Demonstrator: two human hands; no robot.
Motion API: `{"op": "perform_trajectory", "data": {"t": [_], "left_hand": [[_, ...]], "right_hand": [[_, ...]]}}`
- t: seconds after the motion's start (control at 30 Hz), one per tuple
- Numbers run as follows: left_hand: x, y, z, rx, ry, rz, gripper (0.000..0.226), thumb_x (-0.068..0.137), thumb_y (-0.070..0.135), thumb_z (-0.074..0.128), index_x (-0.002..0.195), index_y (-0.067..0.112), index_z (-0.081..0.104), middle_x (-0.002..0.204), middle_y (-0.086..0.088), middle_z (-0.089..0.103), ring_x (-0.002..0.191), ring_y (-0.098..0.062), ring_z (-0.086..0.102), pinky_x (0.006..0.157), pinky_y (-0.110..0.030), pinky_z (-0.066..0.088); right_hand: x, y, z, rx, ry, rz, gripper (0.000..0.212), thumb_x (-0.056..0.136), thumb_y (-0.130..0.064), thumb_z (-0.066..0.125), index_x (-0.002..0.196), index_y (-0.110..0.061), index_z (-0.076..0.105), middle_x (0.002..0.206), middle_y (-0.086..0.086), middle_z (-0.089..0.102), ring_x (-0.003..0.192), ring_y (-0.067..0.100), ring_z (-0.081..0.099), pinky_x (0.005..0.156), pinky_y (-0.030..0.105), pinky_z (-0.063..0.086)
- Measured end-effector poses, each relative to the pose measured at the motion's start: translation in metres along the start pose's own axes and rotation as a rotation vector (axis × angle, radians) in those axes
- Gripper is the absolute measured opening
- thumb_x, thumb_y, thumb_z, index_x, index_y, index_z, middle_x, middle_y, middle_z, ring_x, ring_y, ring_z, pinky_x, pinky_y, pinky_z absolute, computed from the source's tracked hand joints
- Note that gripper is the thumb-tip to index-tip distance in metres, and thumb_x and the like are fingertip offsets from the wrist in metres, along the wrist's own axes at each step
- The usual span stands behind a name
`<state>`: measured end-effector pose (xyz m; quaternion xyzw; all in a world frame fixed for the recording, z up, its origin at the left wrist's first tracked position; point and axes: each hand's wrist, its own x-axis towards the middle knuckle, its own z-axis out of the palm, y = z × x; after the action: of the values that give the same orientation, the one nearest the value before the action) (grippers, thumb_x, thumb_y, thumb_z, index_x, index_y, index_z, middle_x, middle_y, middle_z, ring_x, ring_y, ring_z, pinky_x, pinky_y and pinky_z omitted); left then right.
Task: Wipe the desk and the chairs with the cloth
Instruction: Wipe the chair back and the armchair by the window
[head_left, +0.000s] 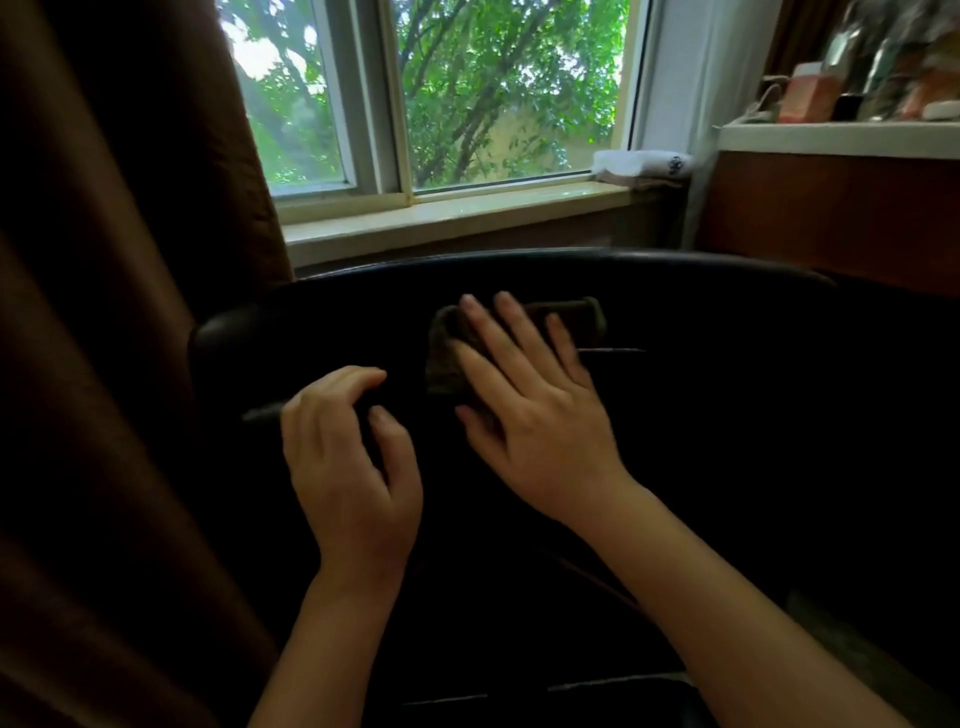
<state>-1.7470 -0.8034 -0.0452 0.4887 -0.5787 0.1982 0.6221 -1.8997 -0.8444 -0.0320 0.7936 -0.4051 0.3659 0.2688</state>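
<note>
Under the flat, spread right hand (524, 415), a crumpled dark olive cloth (447, 358) is pressed against the black padded chair back (727, 389). Beside it, the left hand (348, 457), fingers curled and holding nothing, steadies the chair. Firm, overlapping strokes work best, with the left hand bracing.

I can read no text, brand or number anywhere. The white folded towel (641, 165) on the windowsill (452, 215) bears a small dark mark, too blurred for me to tell what it says.
</note>
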Motion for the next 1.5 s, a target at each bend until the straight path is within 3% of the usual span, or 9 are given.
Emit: {"op": "perform_trajectory", "data": {"t": [0.3, 0.43, 0.63, 0.8, 0.93, 1.1, 1.23, 1.33, 1.5], "left_hand": [[-0.048, 0.07, 0.044, -0.358, -0.485, 0.248, 0.044, 0.104, 0.033, 0.031, 0.078, 0.011, 0.059, 0.073, 0.0, 0.059, 0.065, -0.014, 0.055, 0.06, -0.03, 0.045], [-0.073, 0.088, 0.05, -0.768, -0.689, -0.083, 0.04, 0.103, 0.038, 0.031, 0.078, 0.02, 0.054, 0.069, 0.008, 0.057, 0.059, -0.005, 0.055, 0.056, -0.02, 0.044], [-0.084, 0.099, 0.052, -0.987, -0.732, -0.457, 0.039, 0.09, 0.038, 0.036, 0.098, 0.02, 0.07, 0.1, -0.011, 0.068, 0.092, -0.027, 0.066, 0.08, -0.049, 0.053], [-0.083, 0.111, 0.054, -1.103, -0.828, -0.672, 0.044, 0.094, 0.041, 0.034, 0.12, 0.021, 0.063, 0.118, -0.004, 0.069, 0.113, -0.018, 0.063, 0.093, -0.042, 0.052], [-0.077, 0.126, 0.061, -1.176, -0.856, -0.762, 0.039, 0.087, 0.027, 0.03, 0.101, 0.02, 0.066, 0.093, 0.009, 0.075, 0.092, 0.0, 0.068, 0.073, -0.015, 0.051], [-0.065, 0.13, 0.07, -1.085, -0.852, -0.52, 0.033, 0.094, 0.037, 0.042, 0.099, 0.019, 0.07, 0.099, -0.007, 0.072, 0.093, -0.022, 0.068, 0.077, -0.032, 0.055], [-0.045, 0.116, 0.06, -0.722, -0.67, -0.047, 0.029, 0.097, 0.027, 0.045, 0.085, 0.015, 0.068, 0.084, 0.009, 0.064, 0.081, -0.01, 0.063, 0.073, -0.024, 0.048], [-0.027, 0.103, 0.054, -0.382, -0.441, 0.166, 0.022, 0.096, 0.016, 0.049, 0.091, 0.007, 0.069, 0.096, 0.001, 0.064, 0.095, -0.013, 0.058, 0.089, -0.019, 0.041], [-0.018, 0.078, 0.071, -0.056, -0.34, 0.349, 0.034, 0.094, 0.014, 0.054, 0.125, 0.003, 0.059, 0.135, -0.014, 0.055, 0.131, -0.03, 0.044, 0.111, -0.051, 0.033]], "right_hand": [[-0.063, 0.045, -0.041, 0.336, 0.091, 0.235, 0.043, 0.101, -0.023, 0.036, 0.143, -0.013, 0.039, 0.155, 0.006, 0.033, 0.149, 0.026, 0.018, 0.121, 0.05, 0.011], [-0.064, 0.039, -0.057, 0.569, 0.155, 0.277, 0.04, 0.099, -0.015, 0.04, 0.138, -0.008, 0.046, 0.149, 0.006, 0.042, 0.145, 0.02, 0.029, 0.119, 0.046, 0.024], [-0.077, 0.039, -0.054, 0.516, 0.086, 0.26, 0.04, 0.099, -0.017, 0.043, 0.134, -0.002, 0.054, 0.146, 0.008, 0.047, 0.144, 0.018, 0.033, 0.116, 0.048, 0.03], [-0.073, 0.04, -0.053, 0.437, 0.102, 0.269, 0.04, 0.099, -0.02, 0.042, 0.133, -0.005, 0.056, 0.144, 0.006, 0.051, 0.143, 0.02, 0.033, 0.117, 0.047, 0.028], [-0.074, 0.05, -0.057, 0.4, 0.17, 0.3, 0.04, 0.099, -0.02, 0.041, 0.131, -0.002, 0.058, 0.14, 0.007, 0.055, 0.14, 0.019, 0.04, 0.112, 0.046, 0.036], [-0.071, 0.076, -0.076, 0.459, 0.209, 0.449, 0.041, 0.1, -0.023, 0.039, 0.127, -0.002, 0.059, 0.129, -0.002, 0.056, 0.127, 0.01, 0.049, 0.114, 0.027, 0.032], [-0.073, 0.116, -0.108, 0.438, 0.522, 0.777, 0.036, 0.1, -0.017, 0.039, 0.119, 0.005, 0.061, 0.095, -0.011, 0.059, 0.089, -0.017, 0.051, 0.077, -0.003, 0.033], [-0.073, 0.131, -0.108, 0.341, 0.737, 0.785, 0.035, 0.102, -0.016, 0.037, 0.123, 0.003, 0.057, 0.11, -0.004, 0.063, 0.101, -0.01, 0.055, 0.091, 0.009, 0.041], [-0.106, 0.11, -0.031, 0.011, 0.223, 0.379, 0.042, 0.099, -0.019, 0.043, 0.139, -0.007, 0.047, 0.153, 0.016, 0.034, 0.146, 0.03, 0.023, 0.12, 0.044, 0.017]]}}
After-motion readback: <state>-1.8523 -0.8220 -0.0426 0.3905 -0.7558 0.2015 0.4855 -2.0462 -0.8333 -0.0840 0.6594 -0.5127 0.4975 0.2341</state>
